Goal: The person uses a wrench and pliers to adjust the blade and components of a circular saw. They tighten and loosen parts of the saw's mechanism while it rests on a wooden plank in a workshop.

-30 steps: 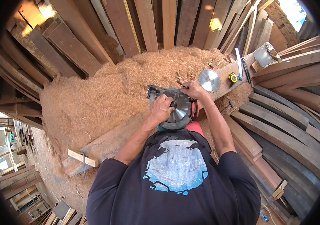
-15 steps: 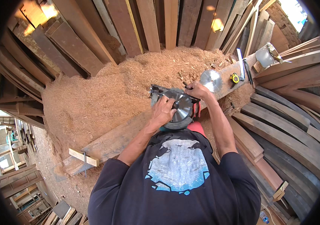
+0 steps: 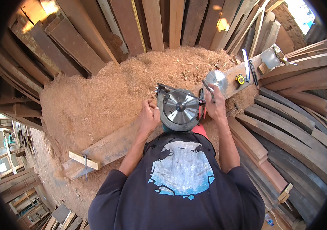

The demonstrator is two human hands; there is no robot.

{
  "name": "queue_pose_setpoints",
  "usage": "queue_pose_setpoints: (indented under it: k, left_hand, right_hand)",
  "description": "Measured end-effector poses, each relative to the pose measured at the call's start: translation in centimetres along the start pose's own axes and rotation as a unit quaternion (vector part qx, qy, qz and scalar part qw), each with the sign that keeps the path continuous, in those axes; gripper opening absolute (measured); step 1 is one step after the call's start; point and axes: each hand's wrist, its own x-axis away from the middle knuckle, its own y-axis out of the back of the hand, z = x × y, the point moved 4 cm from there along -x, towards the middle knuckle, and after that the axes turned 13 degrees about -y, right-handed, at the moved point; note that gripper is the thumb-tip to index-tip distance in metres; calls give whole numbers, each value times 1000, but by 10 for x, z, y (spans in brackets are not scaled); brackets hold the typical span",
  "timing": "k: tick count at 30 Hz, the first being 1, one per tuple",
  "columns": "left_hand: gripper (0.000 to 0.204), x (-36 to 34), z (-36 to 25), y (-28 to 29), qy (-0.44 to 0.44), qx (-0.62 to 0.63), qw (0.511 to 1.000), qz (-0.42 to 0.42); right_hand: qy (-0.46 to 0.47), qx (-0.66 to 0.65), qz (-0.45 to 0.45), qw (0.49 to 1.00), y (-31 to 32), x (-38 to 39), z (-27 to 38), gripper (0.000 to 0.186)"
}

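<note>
Both hands on circular saw [image 3: 179,110], frame centre, lying blade-side up on long plank [image 3: 113,143].
L hand [image 3: 149,117] grip curled shut at saw's left edge; R hand [image 3: 215,107] closed on thin dark tool [image 3: 208,90] at saw's right. Loose saw blade [image 3: 216,78] & tape measure [image 3: 241,79] upper right; sawdust pile [image 3: 106,92] behind.

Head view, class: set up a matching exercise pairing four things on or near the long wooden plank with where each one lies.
1. grey circular saw
2. loose round saw blade
3. yellow tape measure
4. short pale wood block

A. near the plank's lower-left end
B. between the left hand and right hand
C. right of the loose blade
D. just above the right hand

Pairs: 1-B, 2-D, 3-C, 4-A
</note>
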Motion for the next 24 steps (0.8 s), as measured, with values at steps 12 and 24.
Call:
queue_pose_setpoints:
  k: [12,24]
  left_hand:
    - [14,-91,-42,-11,2,222,971,94]
    - [42,-4,129,-26,173,24,977,126]
  right_hand:
    - [111,77,-26,991,14,30,-10,24]
    - [-52,-18,31,998,12,34,-33,26]
